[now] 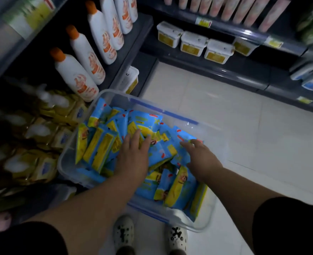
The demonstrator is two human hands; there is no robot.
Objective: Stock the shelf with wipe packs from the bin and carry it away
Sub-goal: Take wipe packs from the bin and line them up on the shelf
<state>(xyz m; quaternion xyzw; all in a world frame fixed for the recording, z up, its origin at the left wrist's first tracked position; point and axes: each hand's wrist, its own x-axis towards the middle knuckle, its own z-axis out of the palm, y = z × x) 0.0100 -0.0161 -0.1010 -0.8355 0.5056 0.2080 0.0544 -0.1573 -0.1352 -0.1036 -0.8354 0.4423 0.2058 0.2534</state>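
Pale glossy floor tiles (234,126) carry one clear, round-cornered plastic bin (67,159) heaped with flat, crinkly blue-and-yellow wipe packs (102,146). Inside the bin: left hand (133,157), fingers (129,140) straight and spread, flat on the packs; right hand (201,159), fingers lightly bent over one pack, grip not discernible.

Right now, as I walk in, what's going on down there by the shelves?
A person stands over a clear plastic bin on the pale tiled floor, filled with blue-and-yellow wipe packs. The left hand lies flat on the packs, fingers straight. The right hand touches packs nearer the bin's right wall; whether it grips one is unclear. No pack is lifted out. White orange-capped bottles and yellow packs sit on the dark shelves at left.
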